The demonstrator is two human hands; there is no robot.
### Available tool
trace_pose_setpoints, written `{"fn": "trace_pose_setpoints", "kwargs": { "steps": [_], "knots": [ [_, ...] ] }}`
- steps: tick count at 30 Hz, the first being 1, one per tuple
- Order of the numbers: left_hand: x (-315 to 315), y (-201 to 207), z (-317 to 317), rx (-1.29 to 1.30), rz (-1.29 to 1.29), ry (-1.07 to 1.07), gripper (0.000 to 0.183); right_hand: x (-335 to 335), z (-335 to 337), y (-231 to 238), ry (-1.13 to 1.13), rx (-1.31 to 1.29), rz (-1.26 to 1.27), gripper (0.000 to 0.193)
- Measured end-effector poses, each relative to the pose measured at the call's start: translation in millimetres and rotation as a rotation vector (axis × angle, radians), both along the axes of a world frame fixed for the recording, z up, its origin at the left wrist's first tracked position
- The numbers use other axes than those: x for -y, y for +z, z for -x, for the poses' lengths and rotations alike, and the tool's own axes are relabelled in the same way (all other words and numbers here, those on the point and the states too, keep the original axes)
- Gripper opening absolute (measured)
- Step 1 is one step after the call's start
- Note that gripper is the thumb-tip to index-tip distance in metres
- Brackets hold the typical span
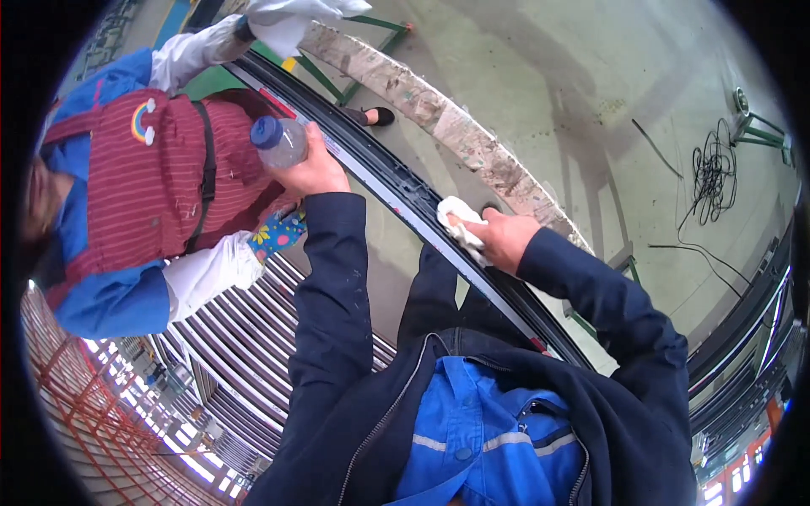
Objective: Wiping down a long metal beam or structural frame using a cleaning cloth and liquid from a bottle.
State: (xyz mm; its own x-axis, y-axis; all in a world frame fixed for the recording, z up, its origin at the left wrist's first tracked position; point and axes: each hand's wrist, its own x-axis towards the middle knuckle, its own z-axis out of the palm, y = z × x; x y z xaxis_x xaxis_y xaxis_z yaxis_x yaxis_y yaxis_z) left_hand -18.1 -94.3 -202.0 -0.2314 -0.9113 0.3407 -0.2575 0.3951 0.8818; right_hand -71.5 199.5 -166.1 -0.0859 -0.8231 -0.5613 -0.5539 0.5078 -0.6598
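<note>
My left hand (316, 169) is closed round a clear plastic bottle (287, 148) with a blue cap, held above a long black and silver metal profile (380, 181). The bottle tilts toward the co-worker at my left. In my right hand (508, 238) is a crumpled white cloth (460, 221), pressed against the profile's dark upper side. Strips of red show on the profile near both of its ends. My left fingers are partly hidden behind the bottle.
A co-worker in a striped maroon apron (152, 181) stands close at left, one hand on a white cloth (291, 21). A worn, stained beam (439, 114) on green legs runs beside the profile. Several metal bars (245, 337) lie lower left; black cable (713, 173) coils on the floor.
</note>
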Motion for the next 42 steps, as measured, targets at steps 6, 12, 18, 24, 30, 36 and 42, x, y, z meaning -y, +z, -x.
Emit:
{"fn": "trace_pose_setpoints", "kwargs": {
  "steps": [6,12,18,24,30,36,42],
  "knots": [
    [4,-15,23,0.315,0.19,0.177,0.066,86,42,-10,-0.108,-0.015,0.06,0.059],
    [10,1,39,0.434,0.13,0.168,0.069,63,48,-28,-0.088,0.134,0.073,0.061],
    [13,2,35,0.333,0.346,0.204,0.066,9,21,-35,-0.1,0.323,0.184,0.068],
    [-11,14,14,0.465,0.474,0.273,0.064,65,22,-34,-0.173,0.325,0.255,0.057],
    [-26,31,-11,0.507,0.466,0.286,0.071,-13,-7,-10,-0.023,0.4,0.152,0.069],
    [-46,39,-18,0.509,0.356,0.28,0.069,23,-8,-12,-0.104,0.408,0.237,0.068],
    [-40,40,-34,0.51,0.519,0.256,0.074,-25,-34,-22,-0.073,0.426,0.28,0.072]
  ]
}}
